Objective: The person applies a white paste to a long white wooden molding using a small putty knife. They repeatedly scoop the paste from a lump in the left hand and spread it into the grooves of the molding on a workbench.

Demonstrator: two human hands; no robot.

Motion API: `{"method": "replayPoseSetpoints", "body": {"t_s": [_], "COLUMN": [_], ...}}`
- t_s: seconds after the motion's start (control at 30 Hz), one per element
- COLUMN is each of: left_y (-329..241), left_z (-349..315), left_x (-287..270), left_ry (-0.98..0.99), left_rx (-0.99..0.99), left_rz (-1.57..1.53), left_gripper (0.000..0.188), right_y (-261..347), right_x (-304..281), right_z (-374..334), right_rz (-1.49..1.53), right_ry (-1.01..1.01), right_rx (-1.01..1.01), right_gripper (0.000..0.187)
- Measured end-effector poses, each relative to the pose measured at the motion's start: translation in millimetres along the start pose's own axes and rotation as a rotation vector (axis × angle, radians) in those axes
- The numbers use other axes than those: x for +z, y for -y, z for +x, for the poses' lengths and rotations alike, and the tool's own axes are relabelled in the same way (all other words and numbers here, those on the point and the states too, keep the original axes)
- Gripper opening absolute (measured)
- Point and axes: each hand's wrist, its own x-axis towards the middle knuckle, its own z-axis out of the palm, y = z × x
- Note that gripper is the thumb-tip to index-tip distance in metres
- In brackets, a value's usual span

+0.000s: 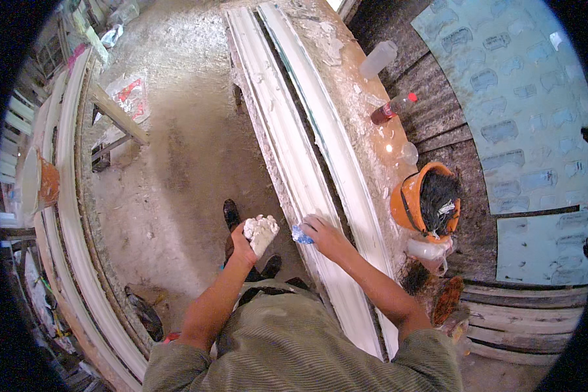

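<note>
Presently gripping in the left hand [243, 244] a crumbly white lump of plaster-like material [261, 233], above the dusty brown floor [196, 176] and just to the left of a long white grooved strip [284, 130]. Likewise holding in the right hand [325, 238], curled narrow, a small blue object [300, 234] of unclear kind, at the left edge of this strip, but cannot tell if touching it. Having farther right, by the edge of the brown workbench [351, 88], an orange plastic bucket [408, 199] with dark contents.

Left hand [242, 244] gripping, right hand [325, 236] seemingly pinching
</note>
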Motion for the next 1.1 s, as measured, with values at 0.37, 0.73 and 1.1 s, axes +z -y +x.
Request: {"method": "replayPoseSetpoints", "body": {"t_s": [0.37,0.73,1.1], "left_y": [58.2,38.3,-54.9], "left_z": [-21.7,-35.1,49.3], "left_x": [2.8,40.7,114.3], "left_ry": [-0.028,0.116,0.258], "left_rx": [-0.127,-0.079,0.140], "left_rz": [0.283,0.164,0.055], "left_gripper": [0.038,0.038,0.043], "right_y": [75.5,72.0,46.4], "right_x": [-6.7,-43.5,-67.1], "right_z": [-27.9,24.3,196.0], "right_rz": [0.568,0.932,0.304], "right_ry": [-0.461,-0.392,-0.294], "right_rx": [0.192,0.419,0.024], "right_gripper": [0.045,0.034,0.039]}}
